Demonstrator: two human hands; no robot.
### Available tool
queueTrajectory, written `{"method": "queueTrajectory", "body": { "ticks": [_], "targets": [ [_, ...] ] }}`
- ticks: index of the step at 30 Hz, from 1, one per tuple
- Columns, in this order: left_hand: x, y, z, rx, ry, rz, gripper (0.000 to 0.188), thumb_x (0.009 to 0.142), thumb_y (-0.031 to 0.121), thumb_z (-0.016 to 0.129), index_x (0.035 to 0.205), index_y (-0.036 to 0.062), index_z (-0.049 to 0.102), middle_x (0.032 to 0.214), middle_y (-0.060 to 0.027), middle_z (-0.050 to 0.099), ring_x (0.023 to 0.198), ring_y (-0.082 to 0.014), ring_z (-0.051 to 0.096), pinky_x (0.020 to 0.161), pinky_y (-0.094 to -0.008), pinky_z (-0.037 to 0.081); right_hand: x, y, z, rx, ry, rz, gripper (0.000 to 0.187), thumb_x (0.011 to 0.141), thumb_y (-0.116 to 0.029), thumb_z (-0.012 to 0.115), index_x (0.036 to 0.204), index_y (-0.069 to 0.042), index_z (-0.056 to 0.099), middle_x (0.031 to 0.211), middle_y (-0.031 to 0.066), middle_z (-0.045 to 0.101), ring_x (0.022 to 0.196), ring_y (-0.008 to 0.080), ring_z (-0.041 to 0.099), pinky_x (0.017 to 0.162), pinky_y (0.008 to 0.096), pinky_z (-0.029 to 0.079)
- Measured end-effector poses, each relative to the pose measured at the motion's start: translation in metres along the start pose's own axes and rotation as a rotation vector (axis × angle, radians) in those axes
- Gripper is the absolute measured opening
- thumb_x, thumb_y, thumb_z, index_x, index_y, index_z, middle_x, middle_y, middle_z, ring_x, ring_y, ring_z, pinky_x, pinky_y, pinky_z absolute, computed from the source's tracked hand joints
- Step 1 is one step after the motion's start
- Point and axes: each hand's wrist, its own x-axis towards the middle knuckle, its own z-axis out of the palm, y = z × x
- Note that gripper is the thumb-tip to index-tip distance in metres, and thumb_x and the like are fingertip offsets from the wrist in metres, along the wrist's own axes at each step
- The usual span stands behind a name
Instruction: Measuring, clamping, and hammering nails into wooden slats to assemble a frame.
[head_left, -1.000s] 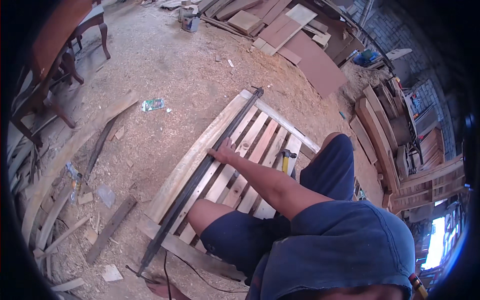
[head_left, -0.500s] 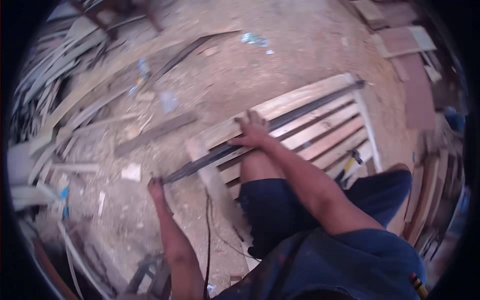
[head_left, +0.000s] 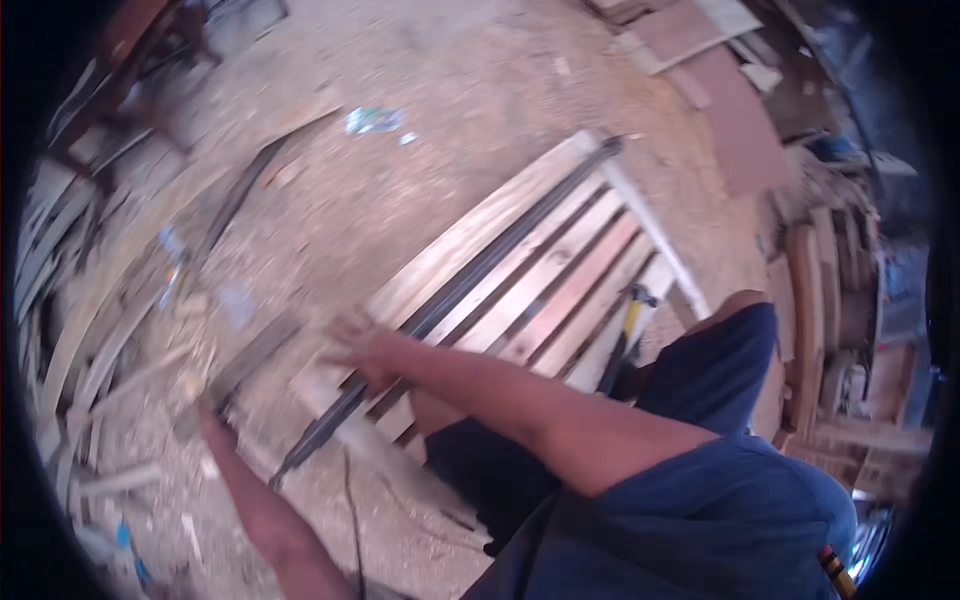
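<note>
Right hand [head_left: 365,345] shifted along the dark bar [head_left: 470,290] on the slatted frame [head_left: 560,280], fingers spread; left hand [head_left: 215,425] now lowered toward the scrap board [head_left: 245,365], grip blurred, cannot tell.

Single head view, looking down, near slatted wooden frame [head_left: 545,275], sawdust floor [head_left: 400,200].

Pale tan slats on the wooden frame [head_left: 540,270], one slat looking more reddish-brown, with a black metal bar [head_left: 470,290] lying dark against them. The hammer [head_left: 628,325] is showing a yellow and black handle. Shorts [head_left: 720,370] and shirt [head_left: 700,530] are both looking dark navy. The sandy ground [head_left: 400,190] is glowing a dusty beige-pink.
</note>
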Motion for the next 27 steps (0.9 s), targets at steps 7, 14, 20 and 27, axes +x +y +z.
{"method": "queueTrajectory", "body": {
  "ticks": [7, 14, 20, 27],
  "targets": [
    [-0.022, 0.05, 0.053, -0.005, 0.442, -0.14, 0.041, 0.102, 0.053, 0.057, 0.076, 0.0215, 0.051, 0.056, 0.0071, 0.041, 0.046, -0.009, 0.035, 0.043, -0.0246, 0.028, -0.006, 0.024, -0.038, 0.097, 0.045, -0.026, 0.12, 0.052, -0.063, 0.093, 0.159, -0.03, 0.049, 0.167, 0.0237, 0.036, 0.157, 0.0473, 0.027, 0.126, 0.0713, 0.01],
    [-0.066, 0.039, 0.022, -0.115, 0.403, 0.134, 0.04, 0.106, 0.049, 0.057, 0.079, 0.0201, 0.051, 0.059, 0.0071, 0.038, 0.047, -0.0091, 0.033, 0.045, -0.0259, 0.029, -0.018, 0.022, -0.051, 0.066, 0.052, -0.05, 0.12, 0.05, -0.064, 0.093, 0.157, -0.031, 0.052, 0.165, 0.0209, 0.041, 0.155, 0.0433, 0.031, 0.127, 0.0688, 0.012],
    [-0.216, -0.049, 0.005, -0.277, 0.217, 0.975, 0.046, 0.103, 0.042, 0.065, 0.121, -0.001, 0.069, 0.106, -0.0155, 0.072, 0.088, -0.0314, 0.069, 0.078, -0.0503, 0.059, -0.032, 0.032, -0.064, -0.004, 0.132, -0.017, 0.12, 0.046, -0.068, 0.091, 0.155, -0.033, 0.054, 0.162, 0.0189, 0.045, 0.152, 0.0419, 0.035, 0.125, 0.0694, 0.013],
    [-0.373, 0.066, 0.091, -0.17, 0.132, -0.016, 0.031, 0.109, 0.033, 0.06, 0.106, 0.0042, 0.071, 0.077, -0.0068, 0.067, 0.067, -0.0235, 0.063, 0.066, -0.0358, 0.057, -0.078, 0.033, -0.067, 0.026, 0.175, -0.025, 0.12, 0.04, -0.069, 0.09, 0.15, -0.035, 0.059, 0.157, 0.0157, 0.05, 0.149, 0.0387, 0.04, 0.126, 0.0656, 0.016]
  ]
}}
